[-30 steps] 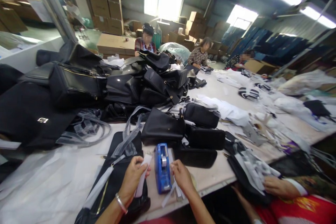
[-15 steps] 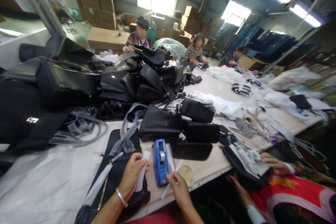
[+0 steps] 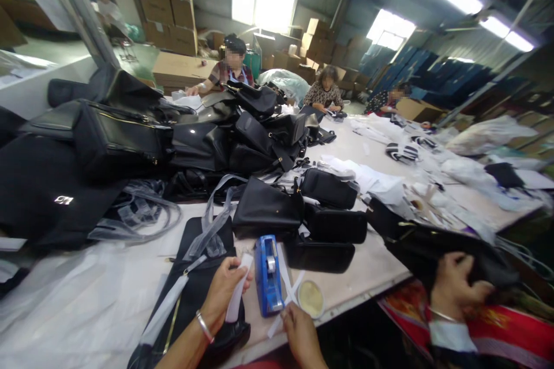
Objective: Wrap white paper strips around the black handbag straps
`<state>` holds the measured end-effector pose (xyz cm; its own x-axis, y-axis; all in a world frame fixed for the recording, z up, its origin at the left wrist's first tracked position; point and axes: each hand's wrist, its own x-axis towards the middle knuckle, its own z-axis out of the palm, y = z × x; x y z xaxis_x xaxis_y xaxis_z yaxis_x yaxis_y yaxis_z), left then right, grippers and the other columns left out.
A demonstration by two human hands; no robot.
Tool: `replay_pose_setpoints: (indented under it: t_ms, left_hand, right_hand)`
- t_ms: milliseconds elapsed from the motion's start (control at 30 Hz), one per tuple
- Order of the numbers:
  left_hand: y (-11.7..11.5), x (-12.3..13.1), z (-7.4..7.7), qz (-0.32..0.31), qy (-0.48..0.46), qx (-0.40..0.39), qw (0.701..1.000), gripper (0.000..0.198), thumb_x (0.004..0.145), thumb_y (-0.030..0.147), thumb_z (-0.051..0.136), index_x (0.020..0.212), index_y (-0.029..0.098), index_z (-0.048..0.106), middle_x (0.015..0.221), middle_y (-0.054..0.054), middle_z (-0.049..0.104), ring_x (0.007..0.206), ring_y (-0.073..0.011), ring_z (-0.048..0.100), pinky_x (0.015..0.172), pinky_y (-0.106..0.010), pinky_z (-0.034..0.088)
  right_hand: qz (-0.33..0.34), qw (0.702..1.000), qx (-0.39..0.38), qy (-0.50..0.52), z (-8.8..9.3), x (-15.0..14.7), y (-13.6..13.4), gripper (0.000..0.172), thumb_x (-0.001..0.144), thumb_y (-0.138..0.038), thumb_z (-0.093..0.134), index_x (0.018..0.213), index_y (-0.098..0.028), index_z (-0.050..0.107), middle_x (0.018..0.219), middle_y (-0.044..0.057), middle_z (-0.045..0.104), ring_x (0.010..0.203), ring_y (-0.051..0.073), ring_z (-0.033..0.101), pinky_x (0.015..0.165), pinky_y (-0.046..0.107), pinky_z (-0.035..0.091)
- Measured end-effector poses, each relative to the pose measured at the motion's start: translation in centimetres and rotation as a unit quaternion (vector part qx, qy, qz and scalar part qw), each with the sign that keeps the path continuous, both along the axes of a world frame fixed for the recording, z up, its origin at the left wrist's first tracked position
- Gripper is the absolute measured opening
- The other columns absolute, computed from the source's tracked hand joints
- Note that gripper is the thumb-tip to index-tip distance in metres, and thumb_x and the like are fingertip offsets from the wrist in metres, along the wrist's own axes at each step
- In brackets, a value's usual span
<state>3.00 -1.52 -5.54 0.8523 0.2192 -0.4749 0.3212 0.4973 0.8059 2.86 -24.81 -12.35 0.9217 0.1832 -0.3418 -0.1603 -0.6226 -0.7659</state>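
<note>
The long worktable is being crowded by a heap of black handbags, with smaller black pouches lying in front of it. At the right edge, a black bag is now being lifted off the table by a co-worker's hand; half a second ago it was lying flat under white paper. A flat black bag is being pinned under the left hand, which is closed on a white strip, as before. The blue tape dispenser is standing between the hands, beside a small round lid. The right hand is being drawn back toward the table edge, pinching a thin white strip, so a length of tape appears to be being pulled away from the dispenser.
</note>
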Motion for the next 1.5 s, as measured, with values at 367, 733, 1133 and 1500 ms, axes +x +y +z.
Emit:
replay_pose_setpoints:
  t_ms: [367, 733, 1133, 1500]
  left_hand:
    - [-0.6, 0.2, 0.7, -0.004, -0.031, 0.007, 0.999, 0.038, 0.076, 0.037, 0.068, 0.093, 0.021, 0.038, 0.067, 0.000, 0.066, 0.052, -0.0102, 0.055, 0.050, -0.020, 0.040]
    - [-0.1, -0.7, 1.1, -0.056, -0.072, -0.042, 0.995, 0.026, 0.079, 0.031, 0.064, 0.090, 0.019, 0.044, 0.066, -0.001, 0.063, 0.050, -0.0093, 0.052, 0.048, -0.019, 0.036]
    - [3.1, -0.5, -0.2, -0.157, -0.049, -0.313, 0.935, 0.018, 0.083, 0.020, 0.060, 0.096, 0.008, 0.058, 0.066, -0.002, 0.053, 0.049, -0.0057, 0.045, 0.049, -0.019, 0.037]
    - [3.0, -0.8, 0.1, -0.139, -0.022, -0.327, 0.935, 0.020, 0.079, 0.023, 0.065, 0.093, 0.010, 0.058, 0.067, -0.002, 0.055, 0.049, -0.0063, 0.048, 0.049, -0.018, 0.035]
  right_hand:
    - [0.132, 0.978, 0.115, -0.117, 10.0, 3.1, 5.2, 0.024, 0.094, -0.035, 0.042, 0.088, -0.023, 0.062, 0.076, 0.001, 0.063, 0.069, 0.016, 0.059, 0.063, 0.022, 0.043]
    - [0.303, 0.933, 0.086, -0.176, 11.1, 7.8, 8.8, 0.017, 0.089, -0.015, 0.047, 0.099, -0.023, 0.059, 0.081, -0.001, 0.064, 0.074, 0.015, 0.060, 0.068, 0.023, 0.041]
    - [0.205, 0.953, 0.174, -0.142, 6.1, 5.9, 10.7, 0.027, 0.096, -0.034, 0.038, 0.115, -0.024, 0.053, 0.076, -0.001, 0.062, 0.064, 0.015, 0.058, 0.062, 0.024, 0.045]
    - [0.350, 0.906, 0.183, -0.151, 6.9, 8.0, 9.1, 0.043, 0.090, -0.017, 0.038, 0.130, -0.025, 0.050, 0.101, 0.006, 0.065, 0.081, 0.016, 0.061, 0.075, 0.029, 0.050]
